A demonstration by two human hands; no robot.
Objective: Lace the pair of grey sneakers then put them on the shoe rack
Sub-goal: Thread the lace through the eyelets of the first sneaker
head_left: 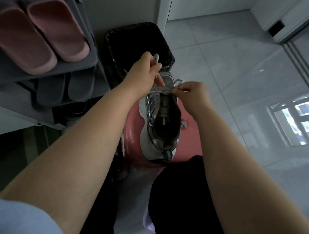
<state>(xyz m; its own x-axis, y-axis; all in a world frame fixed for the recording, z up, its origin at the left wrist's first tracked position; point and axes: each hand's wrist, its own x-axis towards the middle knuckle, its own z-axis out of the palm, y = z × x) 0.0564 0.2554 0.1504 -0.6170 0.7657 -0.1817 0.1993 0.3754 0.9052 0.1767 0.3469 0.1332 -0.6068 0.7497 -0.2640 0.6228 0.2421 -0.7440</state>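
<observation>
A grey sneaker [160,121] rests on a pink stool [188,137] in front of me, heel toward me and toe pointing away. Its grey lace [161,90] crosses the top eyelets. My left hand [144,74] grips one lace end and pulls it up and away over the toe. My right hand [193,95] pinches the other lace end at the right side of the tongue. Part of a second shoe [122,173] shows on the floor beside the stool, mostly hidden by my left arm. The grey shoe rack [88,61] stands at the left.
The rack's upper shelf carries pink slippers [37,35]; grey slippers [66,88] lie on the shelf below. A black-lined bin [137,42] stands just beyond the sneaker's toe. Pale tiled floor [227,58] stretches to the right, with a sliding door track [303,65] at far right.
</observation>
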